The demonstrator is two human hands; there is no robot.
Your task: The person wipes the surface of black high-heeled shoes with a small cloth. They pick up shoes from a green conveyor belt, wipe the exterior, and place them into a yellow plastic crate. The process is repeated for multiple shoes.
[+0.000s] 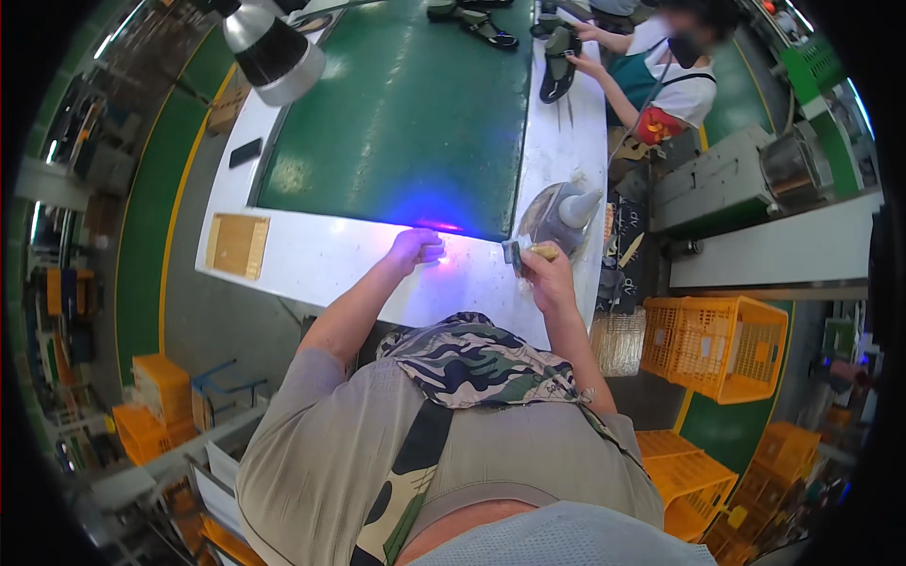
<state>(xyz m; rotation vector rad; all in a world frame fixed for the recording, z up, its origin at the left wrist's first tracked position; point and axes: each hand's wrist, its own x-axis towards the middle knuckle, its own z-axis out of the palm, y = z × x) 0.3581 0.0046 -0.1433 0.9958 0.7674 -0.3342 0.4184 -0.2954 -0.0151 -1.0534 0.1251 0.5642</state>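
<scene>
My left hand [415, 248] is closed, its fingers curled, over the near white edge of the table just in front of the green belt [396, 113]. Purple-blue light glows on it, and whatever the fingers may hold is hidden. My right hand [550, 278] grips a small brush [545, 252] with a short pale handle and a dark head, held by the belt's near right corner. Just beyond that hand stands a translucent bottle [543, 215] with a white cone-shaped spout and darkish contents.
A metal-shaded lamp [274, 57] hangs at the upper left. Dark shoes [486, 30] lie on the belt's far end. A co-worker [661, 75] at the far right holds a dark shoe [560, 66]. A wooden block [238, 245], a black phone-like slab [245, 153] and orange crates [714, 347] are around.
</scene>
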